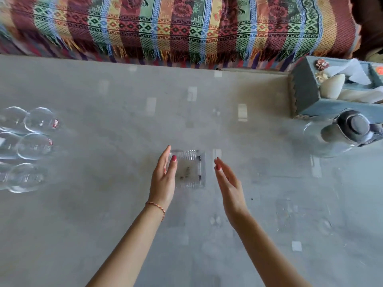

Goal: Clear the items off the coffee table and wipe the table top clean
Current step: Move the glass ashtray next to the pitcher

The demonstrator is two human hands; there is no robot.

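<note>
Forearms reached in over coffee table [103, 204], fingers straight and together. Left hand [162, 181] touched glass ashtray [189, 168] at its left edge. Right hand [229, 186] just beside, clear of its right edge; ashtray between both palms.

Table top [103, 204] covered in grey matt cloth, smooth, with paler woven squares. Ashtray [189, 168] made of clear ribbed glass, glossy, soiled with dark specks inside. Glasses [31, 141] at the left clear and shiny. Jug [331, 137] of clear glass, lid dark and glossy. Tissue box [306, 96] wrapped in blue fabric. Sofa throw [186, 27] coarsely woven, fringed.
</note>
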